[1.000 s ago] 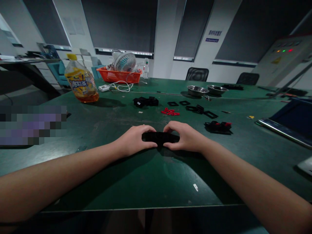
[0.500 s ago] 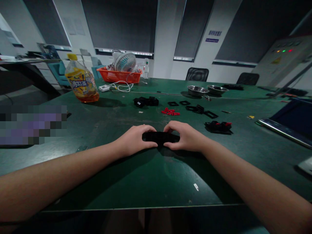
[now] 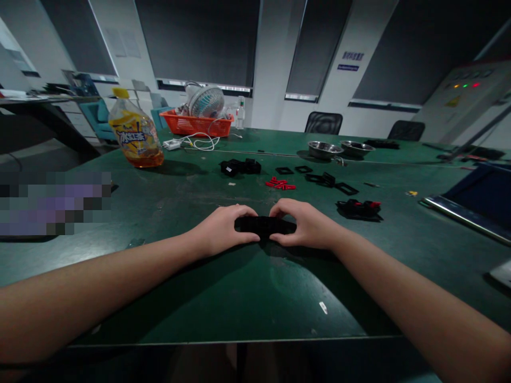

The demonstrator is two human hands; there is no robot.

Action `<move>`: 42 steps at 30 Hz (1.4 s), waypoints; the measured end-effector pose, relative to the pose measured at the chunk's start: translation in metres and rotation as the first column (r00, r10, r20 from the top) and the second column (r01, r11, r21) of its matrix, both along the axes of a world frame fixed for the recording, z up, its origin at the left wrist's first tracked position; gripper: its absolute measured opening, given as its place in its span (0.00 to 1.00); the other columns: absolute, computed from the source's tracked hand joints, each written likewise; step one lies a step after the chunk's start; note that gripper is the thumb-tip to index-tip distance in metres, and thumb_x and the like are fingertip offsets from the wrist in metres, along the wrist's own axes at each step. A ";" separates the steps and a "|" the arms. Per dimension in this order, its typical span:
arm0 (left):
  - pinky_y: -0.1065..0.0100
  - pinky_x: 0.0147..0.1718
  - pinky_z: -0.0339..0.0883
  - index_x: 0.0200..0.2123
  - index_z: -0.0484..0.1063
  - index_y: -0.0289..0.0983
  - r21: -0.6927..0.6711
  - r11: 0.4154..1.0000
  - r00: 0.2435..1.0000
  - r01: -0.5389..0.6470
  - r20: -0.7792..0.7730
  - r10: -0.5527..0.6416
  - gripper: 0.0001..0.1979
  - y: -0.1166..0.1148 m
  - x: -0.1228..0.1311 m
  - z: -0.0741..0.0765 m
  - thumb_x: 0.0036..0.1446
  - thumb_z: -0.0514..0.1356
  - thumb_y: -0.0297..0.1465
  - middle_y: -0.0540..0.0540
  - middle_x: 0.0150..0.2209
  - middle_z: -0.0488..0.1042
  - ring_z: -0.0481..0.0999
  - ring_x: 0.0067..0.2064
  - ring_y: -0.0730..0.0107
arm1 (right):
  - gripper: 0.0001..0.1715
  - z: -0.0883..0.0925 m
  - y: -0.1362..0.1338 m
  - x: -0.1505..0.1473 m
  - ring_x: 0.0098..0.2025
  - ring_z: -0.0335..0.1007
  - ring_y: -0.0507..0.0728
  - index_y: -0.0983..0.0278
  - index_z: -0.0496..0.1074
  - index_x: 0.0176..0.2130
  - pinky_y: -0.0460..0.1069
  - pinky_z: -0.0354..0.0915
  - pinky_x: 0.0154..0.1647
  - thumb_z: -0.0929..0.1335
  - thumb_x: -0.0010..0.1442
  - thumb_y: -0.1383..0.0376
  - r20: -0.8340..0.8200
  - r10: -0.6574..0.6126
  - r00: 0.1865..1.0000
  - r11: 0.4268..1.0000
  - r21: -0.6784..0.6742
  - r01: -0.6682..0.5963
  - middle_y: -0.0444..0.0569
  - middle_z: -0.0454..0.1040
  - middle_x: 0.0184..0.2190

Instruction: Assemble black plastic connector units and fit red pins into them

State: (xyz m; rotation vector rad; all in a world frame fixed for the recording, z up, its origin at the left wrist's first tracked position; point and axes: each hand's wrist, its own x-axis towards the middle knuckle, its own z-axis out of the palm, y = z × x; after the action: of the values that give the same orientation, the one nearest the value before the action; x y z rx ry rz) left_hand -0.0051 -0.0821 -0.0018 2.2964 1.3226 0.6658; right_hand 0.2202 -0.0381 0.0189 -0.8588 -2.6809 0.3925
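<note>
Between my hands, low over the green table point(image 3: 255, 314), is a black block-like part point(image 3: 265, 226). My left hand point(image 3: 223, 229) grips its left end, thumb on the near side and fingers on the far side. The right end is held the same way by my right hand point(image 3: 309, 226). The part's details are lost in its dark surface. Beyond my hands lie several small red pieces point(image 3: 279, 184) and a cluster of black parts point(image 3: 240, 167). A black assembly with red pieces point(image 3: 358, 208) rests to the right of my right hand.
Black rectangular frames point(image 3: 346, 188) lie past the red pieces. Two metal bowls point(image 3: 325, 150) stand farther back. At the left are a yellow-capped bottle point(image 3: 136, 133) and, behind it, an orange basket point(image 3: 195, 125) holding a fan. A dark blue object with a shiny edge point(image 3: 475, 199) is at the right.
The whole view has shifted very slightly. Both hands keep the same grip on the black part, and nothing on the table has visibly moved.
</note>
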 end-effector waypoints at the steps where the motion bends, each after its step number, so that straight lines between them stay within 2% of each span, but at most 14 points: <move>1: 0.59 0.49 0.66 0.48 0.73 0.37 0.001 1.000 1.000 0.000 0.001 0.000 0.19 0.000 0.000 0.000 0.53 0.65 0.37 0.44 0.47 0.77 0.75 0.48 0.58 | 0.18 0.000 0.000 0.000 0.39 0.69 0.58 0.65 0.70 0.39 0.52 0.65 0.41 0.73 0.50 0.60 -0.003 -0.001 1.000 1.000 0.000 0.001 0.51 0.74 0.38; 42: 0.61 0.49 0.66 0.48 0.73 0.36 0.006 1.000 0.999 -0.012 -0.033 0.013 0.20 0.000 0.000 0.000 0.53 0.65 0.36 0.43 0.47 0.77 0.75 0.48 0.58 | 0.17 -0.002 0.002 0.001 0.38 0.69 0.57 0.65 0.70 0.39 0.51 0.65 0.40 0.73 0.50 0.60 -0.006 0.008 1.000 1.000 -0.004 -0.008 0.51 0.73 0.37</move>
State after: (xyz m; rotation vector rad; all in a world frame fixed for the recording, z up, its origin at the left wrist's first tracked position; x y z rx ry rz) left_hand -0.0047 -0.0816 -0.0015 2.3152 1.3526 0.6394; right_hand 0.2208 -0.0359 0.0165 -0.8473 -2.6793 0.4022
